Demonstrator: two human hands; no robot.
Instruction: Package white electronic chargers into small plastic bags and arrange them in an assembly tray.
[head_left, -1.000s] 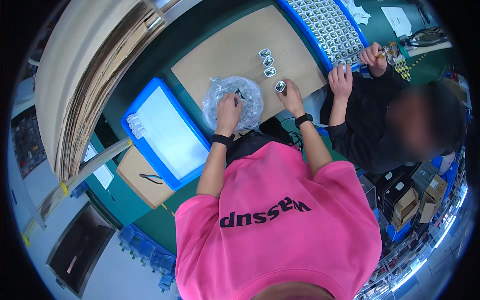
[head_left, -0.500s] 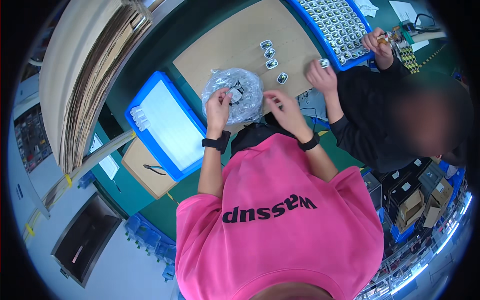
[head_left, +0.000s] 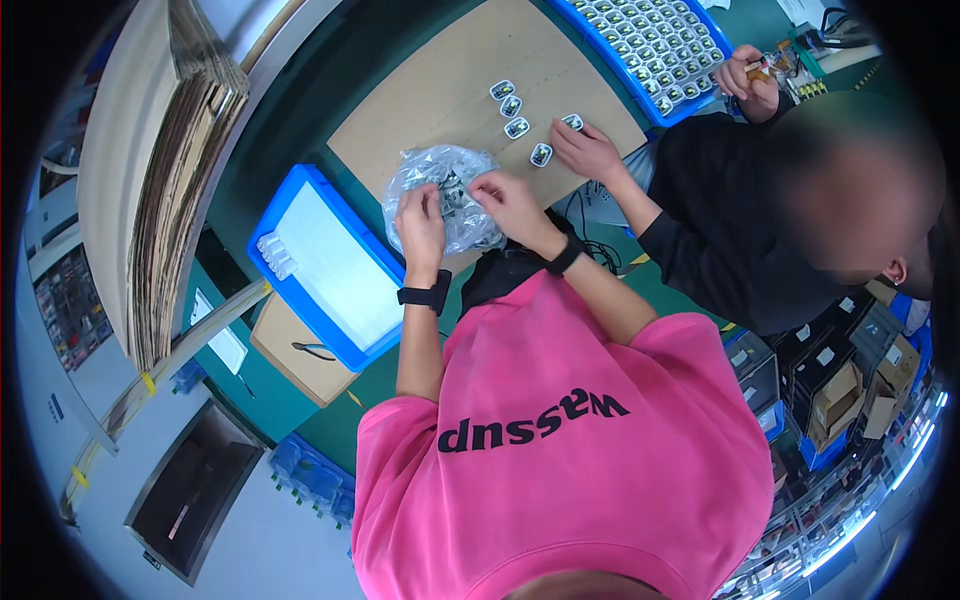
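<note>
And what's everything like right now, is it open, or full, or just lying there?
Plastic bag: open, small parts inside.
Left hand: curled at the bag, grip unclear.
Right hand: curled at the bag, grip unclear.
Left blue tray: a few clear pieces at one end.
Far blue tray: rows of small pieces.
Pliers: lying on cardboard, too small to tell open or shut.

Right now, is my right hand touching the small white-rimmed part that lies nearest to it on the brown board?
Apart. The head view shows bare brown board between the right hand and that white-rimmed part.
</note>
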